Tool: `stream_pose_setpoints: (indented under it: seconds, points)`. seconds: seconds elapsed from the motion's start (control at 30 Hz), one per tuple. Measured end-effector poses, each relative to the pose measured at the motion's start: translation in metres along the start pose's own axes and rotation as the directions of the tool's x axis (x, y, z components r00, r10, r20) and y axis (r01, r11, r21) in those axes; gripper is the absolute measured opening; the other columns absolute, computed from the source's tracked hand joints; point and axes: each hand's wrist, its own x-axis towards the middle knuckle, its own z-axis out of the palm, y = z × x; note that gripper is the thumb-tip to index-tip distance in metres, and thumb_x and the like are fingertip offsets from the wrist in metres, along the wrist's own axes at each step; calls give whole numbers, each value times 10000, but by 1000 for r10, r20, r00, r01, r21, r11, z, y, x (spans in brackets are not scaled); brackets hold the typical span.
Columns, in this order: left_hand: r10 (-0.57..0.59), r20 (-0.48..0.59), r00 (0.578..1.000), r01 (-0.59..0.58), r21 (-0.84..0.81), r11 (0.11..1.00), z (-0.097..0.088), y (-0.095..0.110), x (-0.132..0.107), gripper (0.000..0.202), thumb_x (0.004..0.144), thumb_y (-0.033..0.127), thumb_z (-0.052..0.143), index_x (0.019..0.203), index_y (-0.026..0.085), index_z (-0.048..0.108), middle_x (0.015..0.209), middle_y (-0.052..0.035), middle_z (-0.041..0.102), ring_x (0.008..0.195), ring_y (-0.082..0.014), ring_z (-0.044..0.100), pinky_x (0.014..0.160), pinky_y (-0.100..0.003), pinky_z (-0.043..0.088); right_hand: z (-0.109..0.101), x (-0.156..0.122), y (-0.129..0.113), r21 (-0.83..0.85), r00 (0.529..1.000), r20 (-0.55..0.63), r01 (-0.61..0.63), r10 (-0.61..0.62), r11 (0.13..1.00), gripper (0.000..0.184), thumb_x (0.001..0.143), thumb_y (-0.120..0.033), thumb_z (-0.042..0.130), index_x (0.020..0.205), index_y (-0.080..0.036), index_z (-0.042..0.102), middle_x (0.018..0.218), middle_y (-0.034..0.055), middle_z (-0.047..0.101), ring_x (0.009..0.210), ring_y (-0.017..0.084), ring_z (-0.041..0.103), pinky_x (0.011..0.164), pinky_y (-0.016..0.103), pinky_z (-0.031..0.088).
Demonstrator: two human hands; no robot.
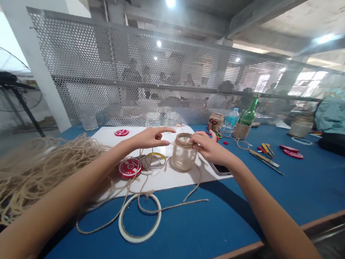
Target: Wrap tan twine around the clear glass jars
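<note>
A clear glass jar (pixel 184 152) stands on a white board (pixel 168 173), with jute twine wound round its neck. My right hand (pixel 209 146) pinches the twine at the jar's rim on the right side. My left hand (pixel 153 137) hovers just left of the jar with its fingers stretched out and holds nothing that I can see. A loose strand of twine (pixel 184 201) trails from the jar across the board onto the blue table. A red lid (pixel 130 168) and a tape ring (pixel 155 159) lie left of the jar.
A big heap of jute twine (pixel 24 169) fills the left of the blue table (pixel 291 188). A white ring (pixel 139 219) lies near me. A phone (pixel 221 169), a green bottle (pixel 247 116), red lids, tools and jars sit to the right and back. A perforated metal screen (pixel 106 59) closes the far side.
</note>
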Motion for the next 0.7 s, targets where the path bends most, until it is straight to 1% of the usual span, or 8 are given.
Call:
stream_pose_setpoints:
  seconds: [0.17, 0.27, 0.33, 0.4, 0.47, 0.6, 0.7]
  points:
    - [13, -37, 999, -12, 22, 1000, 4, 2, 1, 509, 835, 395, 504, 1303, 205, 445, 499, 74, 336, 456, -74, 266, 487, -191, 235, -1, 1, 5, 34, 999, 18, 45, -46, 998, 240, 784, -53, 356, 861, -219, 511, 979, 23, 583, 1104, 207, 433, 976, 582, 131]
    - [41, -15, 999, -42, -10, 999, 8, 2, 3, 528, 844, 353, 497, 1343, 214, 395, 503, 77, 332, 464, -74, 243, 487, -189, 233, 0, 3, 10, 64, 997, 39, 62, -64, 996, 235, 797, -74, 354, 888, -221, 514, 1013, 31, 568, 1089, 209, 442, 973, 567, 184]
    - [54, -8, 999, -54, -30, 998, 11, 2, 4, 519, 850, 334, 487, 1345, 206, 394, 496, 82, 305, 464, -76, 231, 482, -191, 225, -1, 5, 14, 119, 994, 48, 90, -96, 989, 217, 815, -97, 352, 901, -218, 510, 1029, 40, 554, 1086, 206, 443, 972, 526, 248]
    - [57, -19, 998, -58, -47, 997, 13, 2, 4, 491, 854, 317, 479, 1325, 194, 424, 495, 84, 289, 466, -76, 230, 480, -192, 220, -1, 6, 17, 196, 988, 42, 139, -150, 971, 191, 834, -122, 352, 913, -210, 503, 1030, 53, 541, 1094, 197, 438, 964, 459, 316]
    - [49, -28, 998, -50, -64, 997, 13, 4, 5, 464, 850, 302, 481, 1297, 183, 459, 497, 83, 287, 471, -77, 230, 480, -191, 218, -2, 7, 18, 262, 982, 30, 174, -188, 949, 169, 849, -144, 358, 925, -205, 496, 1035, 60, 533, 1110, 188, 433, 960, 409, 354]
    - [25, -18, 1000, -26, -84, 996, 12, 9, 6, 437, 833, 285, 501, 1252, 162, 503, 499, 83, 268, 478, -78, 223, 476, -195, 208, -3, 7, 23, 327, 978, 65, 169, -201, 930, 189, 860, -146, 366, 975, -225, 493, 1100, 41, 531, 1159, 171, 422, 987, 388, 355]
    - [13, -43, 999, -17, -92, 996, 14, 13, 7, 423, 827, 279, 507, 1233, 164, 514, 504, 81, 285, 477, -74, 238, 480, -196, 211, -2, 8, 30, 295, 973, 65, 192, -220, 936, 233, 849, -128, 378, 995, -234, 525, 1131, 21, 554, 1230, 168, 365, 1042, 413, 286]
